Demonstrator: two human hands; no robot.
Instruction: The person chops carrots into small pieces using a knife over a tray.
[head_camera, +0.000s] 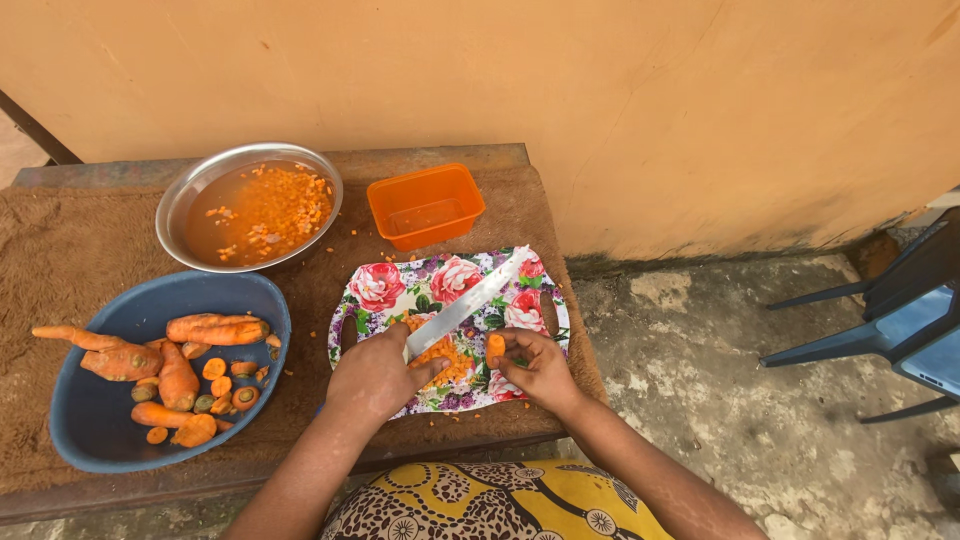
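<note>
My left hand (375, 375) grips the handle of a long knife (468, 300), whose blade points up and to the right over a flower-patterned tray (380, 288). A pile of diced carrot (447, 355) lies on the tray under the blade. My right hand (537, 370) pinches a short carrot piece (495, 348) upright on the tray, just right of the blade.
A blue bowl (120, 450) at the left holds whole carrots (215, 328) and cut ends. A metal bowl (190, 190) with water and diced carrot stands at the back. An orange plastic tub (425, 205) sits behind the tray. Blue chairs (900, 320) stand at the right.
</note>
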